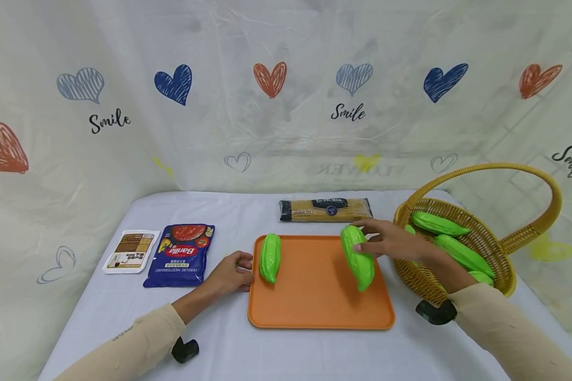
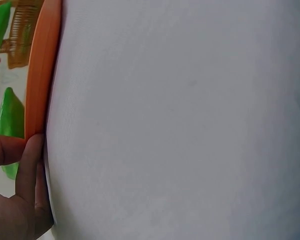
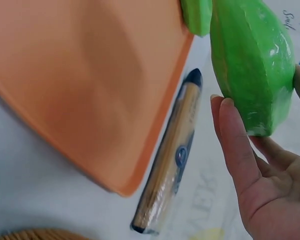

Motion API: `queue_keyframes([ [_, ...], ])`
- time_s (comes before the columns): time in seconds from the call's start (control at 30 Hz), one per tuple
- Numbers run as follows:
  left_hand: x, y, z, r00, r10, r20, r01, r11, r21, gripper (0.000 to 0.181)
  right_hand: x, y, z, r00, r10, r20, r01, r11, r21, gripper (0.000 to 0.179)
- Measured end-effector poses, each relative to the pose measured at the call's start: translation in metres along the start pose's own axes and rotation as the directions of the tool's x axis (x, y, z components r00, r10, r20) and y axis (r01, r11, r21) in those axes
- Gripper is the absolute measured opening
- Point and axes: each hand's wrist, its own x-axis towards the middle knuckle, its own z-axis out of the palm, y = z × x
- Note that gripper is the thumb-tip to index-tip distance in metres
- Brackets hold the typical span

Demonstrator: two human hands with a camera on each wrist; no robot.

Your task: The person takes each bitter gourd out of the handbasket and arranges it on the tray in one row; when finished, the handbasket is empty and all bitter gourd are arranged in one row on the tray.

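My right hand (image 1: 380, 239) grips a green bitter melon (image 1: 357, 258) over the right part of an orange tray (image 1: 314, 296). In the right wrist view the melon (image 3: 252, 65) is held between thumb and fingers, with a shadow on the tray below it. At the tray's left edge my left hand (image 1: 229, 272) pinches the rim, thumb and fingers on it in the left wrist view. Another bitter melon (image 1: 269, 258) lies lengthwise on the tray's left side, close to that hand. Several more bitter melons (image 1: 464, 255) lie in a wicker basket (image 1: 502, 264) at the right.
A pack of spaghetti (image 1: 326, 210) lies behind the tray. To the left are a blue Barilla pouch (image 1: 178, 256) and a white-and-brown packet (image 1: 131, 252). The basket's tall handle (image 1: 548, 185) arches up to the right, behind my right forearm. A printed sheet hangs at the back.
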Motion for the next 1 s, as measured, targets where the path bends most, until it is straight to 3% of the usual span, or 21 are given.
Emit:
queue_keyframes([
  [0.3, 0.000, 0.000, 0.001, 1.000, 0.005, -0.001, -0.005, 1.000, -0.016, 0.058, 0.018, 0.002, 0.016, 1.000, 0.006, -0.002, -0.006, 0.999, 0.041, 0.068],
  [1.0, -0.001, 0.001, 0.001, 1.000, 0.001, -0.007, -0.001, 1.000, -0.013, 0.057, 0.051, 0.000, 0.039, 0.994, 0.107, -0.037, -0.103, 0.992, 0.078, 0.077],
])
